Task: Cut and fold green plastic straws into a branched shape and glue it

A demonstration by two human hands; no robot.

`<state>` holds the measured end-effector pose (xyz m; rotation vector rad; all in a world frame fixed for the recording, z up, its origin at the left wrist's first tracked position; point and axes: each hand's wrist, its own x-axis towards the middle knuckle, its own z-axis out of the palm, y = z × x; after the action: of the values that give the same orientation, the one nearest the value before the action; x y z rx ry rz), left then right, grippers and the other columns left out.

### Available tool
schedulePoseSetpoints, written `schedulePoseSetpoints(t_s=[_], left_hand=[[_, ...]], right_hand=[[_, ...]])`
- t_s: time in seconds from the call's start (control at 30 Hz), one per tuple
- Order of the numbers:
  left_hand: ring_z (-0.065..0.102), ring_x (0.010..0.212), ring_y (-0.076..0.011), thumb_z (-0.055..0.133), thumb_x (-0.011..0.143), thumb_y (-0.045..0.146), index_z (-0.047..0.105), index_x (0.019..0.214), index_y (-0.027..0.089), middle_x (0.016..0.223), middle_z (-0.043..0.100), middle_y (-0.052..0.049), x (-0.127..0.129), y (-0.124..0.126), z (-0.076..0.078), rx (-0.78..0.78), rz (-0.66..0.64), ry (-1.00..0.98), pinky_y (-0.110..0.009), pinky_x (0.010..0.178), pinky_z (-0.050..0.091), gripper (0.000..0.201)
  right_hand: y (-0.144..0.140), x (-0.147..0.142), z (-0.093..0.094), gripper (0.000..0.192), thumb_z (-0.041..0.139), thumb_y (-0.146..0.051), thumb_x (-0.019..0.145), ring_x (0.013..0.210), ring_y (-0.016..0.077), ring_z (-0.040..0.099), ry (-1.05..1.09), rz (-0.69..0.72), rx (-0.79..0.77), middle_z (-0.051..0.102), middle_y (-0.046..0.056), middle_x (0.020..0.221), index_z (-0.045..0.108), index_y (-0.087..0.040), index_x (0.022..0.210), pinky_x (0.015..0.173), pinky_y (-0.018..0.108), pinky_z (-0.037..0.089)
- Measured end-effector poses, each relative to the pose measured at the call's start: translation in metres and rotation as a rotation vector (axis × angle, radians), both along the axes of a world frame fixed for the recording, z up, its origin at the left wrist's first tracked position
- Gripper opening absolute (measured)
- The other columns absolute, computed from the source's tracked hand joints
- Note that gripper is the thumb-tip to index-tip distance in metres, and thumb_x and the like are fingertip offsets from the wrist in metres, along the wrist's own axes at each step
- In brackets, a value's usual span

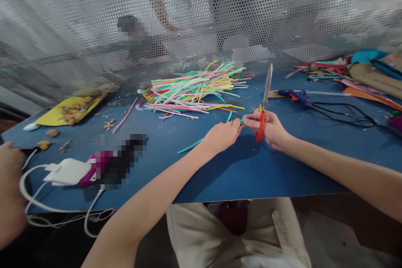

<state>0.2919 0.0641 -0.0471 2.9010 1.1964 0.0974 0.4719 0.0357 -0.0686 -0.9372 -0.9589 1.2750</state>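
Note:
My left hand (222, 135) pinches a thin teal strip (191, 146) that trails to the left over the blue table (238, 171). My right hand (270, 129) grips scissors (264, 104) with red and yellow handles, blades pointing up and away. Both hands meet at the strip's right end, above the table's middle. Beyond them lies a big heap of coloured strips (197, 88), pink, green, yellow and teal.
A blue glue gun (297, 96) with a black cord lies at right, next to stacked coloured paper (367, 73). At left are a yellow sheet with brown pieces (70, 109), a white charger (67, 171) with cable, and another person's hand (9, 192). A perforated metal screen (201, 16) closes the back.

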Motion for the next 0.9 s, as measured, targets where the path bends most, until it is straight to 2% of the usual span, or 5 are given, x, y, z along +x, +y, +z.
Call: schedulePoseSetpoints(t_s=[0.23, 0.4, 0.53, 0.73, 0.9], left_hand=[[0.064, 0.078, -0.0184, 0.024, 0.108, 0.039, 0.054, 0.094, 0.02, 0.085, 0.066, -0.005, -0.01, 0.012, 0.001, -0.316, -0.169, -0.337, -0.031, 0.079, 0.047, 0.038], [0.043, 0.064, -0.0117, 0.033, 0.104, 0.057, 0.047, 0.078, 0.019, 0.072, 0.047, 0.0, -0.022, 0.012, 0.008, -0.82, -0.23, -0.595, -0.026, 0.062, 0.039, 0.049], [0.03, 0.057, -0.0088, 0.046, 0.098, 0.063, 0.045, 0.076, 0.018, 0.067, 0.034, 0.004, -0.023, 0.011, 0.012, -1.104, -0.261, -0.687, -0.024, 0.053, 0.026, 0.05], [0.028, 0.056, -0.0081, 0.053, 0.096, 0.062, 0.045, 0.074, 0.018, 0.066, 0.035, 0.004, -0.023, 0.007, 0.014, -1.221, -0.254, -0.69, -0.024, 0.052, 0.023, 0.05], [0.039, 0.064, -0.0094, 0.048, 0.098, 0.063, 0.056, 0.086, 0.016, 0.075, 0.047, 0.0, -0.02, 0.003, 0.004, -1.129, -0.274, -0.687, -0.024, 0.058, 0.032, 0.05]], right_hand=[[0.003, 0.013, 0.002, 0.055, 0.093, -0.042, 0.065, 0.078, 0.0171, 0.065, -0.234, 0.002, 0.244, 0.072, 0.003, 0.087, 0.042, -0.022, 0.068, 0.073, 0.032, 0.053], [0.001, 0.018, -0.001, 0.029, 0.084, -0.042, 0.079, 0.058, 0.011, 0.045, -0.547, 0.057, 0.434, 0.064, -0.001, 0.074, 0.07, -0.022, 0.095, 0.058, 0.029, 0.044], [-0.002, 0.015, -0.001, 0.03, 0.082, -0.044, 0.081, 0.056, 0.0095, 0.043, -0.541, 0.052, 0.485, 0.068, 0.0, 0.082, 0.071, -0.022, 0.097, 0.055, 0.028, 0.042], [-0.004, 0.012, 0.006, 0.031, 0.085, -0.046, 0.077, 0.06, 0.0129, 0.058, -0.483, 0.102, 0.466, 0.074, 0.002, 0.082, 0.066, -0.023, 0.087, 0.058, 0.029, 0.05], [-0.005, 0.014, 0.011, 0.039, 0.088, -0.043, 0.074, 0.067, 0.0161, 0.068, -0.327, 0.196, 0.416, 0.074, 0.002, 0.081, 0.056, -0.022, 0.079, 0.064, 0.032, 0.057]])
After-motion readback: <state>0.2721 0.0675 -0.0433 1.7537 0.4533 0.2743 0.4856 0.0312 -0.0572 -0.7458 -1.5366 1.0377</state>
